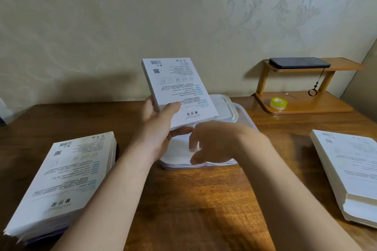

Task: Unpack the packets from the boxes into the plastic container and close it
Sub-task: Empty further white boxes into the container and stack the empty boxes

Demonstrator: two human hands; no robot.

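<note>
Left hand (158,128): grips the near end of a flat white cardboard box (179,87), thumb curled onto the printed face and fingers underneath. The box is raised and tilted, its far end higher.

Box: thin rectangular carton, matte white, with small dark print, a barcode, a QR code and pale blue tabs on the upward face.

Right hand (212,142): motion-blurred, fingers bent over the container's contents. Whether it holds anything cannot be told.

Plastic container (247,120): clear, rounded-corner rectangular tub at table centre, directly below the box. It holds a layered heap of white packets (179,149), soft-edged and flat.

Lid (226,106): translucent white with a raised rim, lying at the tub's far side, partly behind the box.

Left stack (67,177): flat white printed boxes piled at near left, with layered edges showing.

Right stack (346,169): a similar pile at near right, with cream-toned edges.

Table (193,199): dark brown wood, glossy, with visible grain.

Shelf (306,104): small two-tier stand of orange-toned wood at far right. On its top tier lies a black phone (297,63) with a cord and ring (312,92) hanging down. On its lower tier sits a yellow-green tape roll (278,103).
</note>
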